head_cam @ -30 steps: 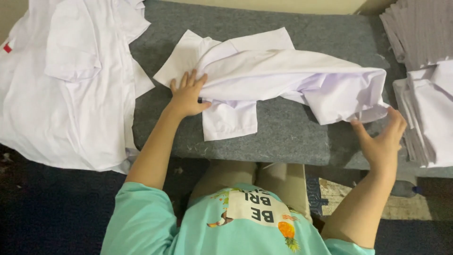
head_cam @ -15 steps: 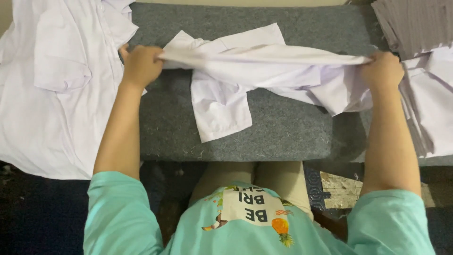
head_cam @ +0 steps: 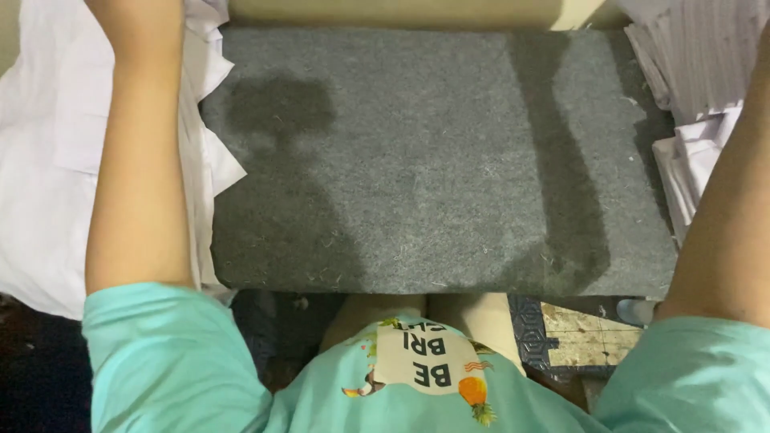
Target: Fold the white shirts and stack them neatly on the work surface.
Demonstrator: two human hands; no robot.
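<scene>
Both bare forearms reach up past the top edge of the view, so the left hand and right hand are out of sight and I cannot tell what either one grips. Between the arms lies the grey felt-covered rectangular pad (head_cam: 449, 160), shadowed by them. Loose white cloth garments (head_cam: 40, 176) are heaped just left of it; a stack of folded white fabric pieces (head_cam: 690, 72) sits at its right.

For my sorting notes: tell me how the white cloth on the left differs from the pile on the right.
The white cloth lies loose and rumpled, draping over the grey pad's edge; the folded stack is layered in flat, neat edges. The cloth is plain white; the stack looks greyer, faintly striped. Both flank the pad.
</scene>
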